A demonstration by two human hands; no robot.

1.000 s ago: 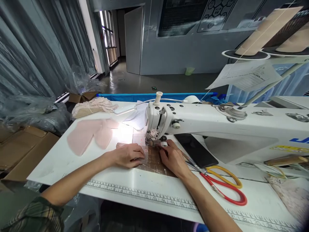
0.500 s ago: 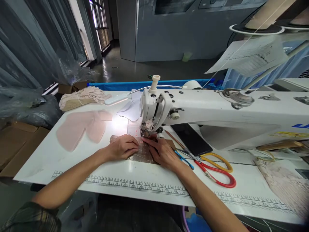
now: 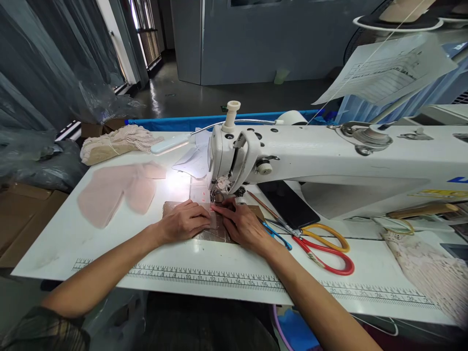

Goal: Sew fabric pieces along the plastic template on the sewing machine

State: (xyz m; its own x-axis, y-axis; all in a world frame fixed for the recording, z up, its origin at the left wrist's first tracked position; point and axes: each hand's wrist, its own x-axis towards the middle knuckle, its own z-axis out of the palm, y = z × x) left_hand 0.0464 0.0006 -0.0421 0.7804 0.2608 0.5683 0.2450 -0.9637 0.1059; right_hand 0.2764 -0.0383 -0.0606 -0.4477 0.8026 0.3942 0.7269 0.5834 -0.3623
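Note:
Under the head of a white sewing machine (image 3: 278,146), a sheer pale pink fabric piece (image 3: 199,194) with small pink marks lies over a brownish, shiny plate (image 3: 215,235). My left hand (image 3: 185,222) rests on the cloth left of the needle area, its fingers lying on it, slightly bent. Close to the presser foot (image 3: 216,196), my right hand (image 3: 243,224) presses down with the index finger stretched out and the thumb apart. The fingertips of both hands are near each other. The fabric edge beneath them is partly hidden.
Right of my hands lie scissors with red and yellow handles (image 3: 329,261), blue thread snips (image 3: 280,237) and a black phone (image 3: 288,204). Sheer pink pieces (image 3: 117,187) and a lace bundle (image 3: 117,144) lie left. A printed ruler (image 3: 190,277) runs along the front edge.
The whole view has shifted slightly, so the machine and table sit a little higher and farther left. Both hands stay at the fabric by the presser foot, with little visible movement.

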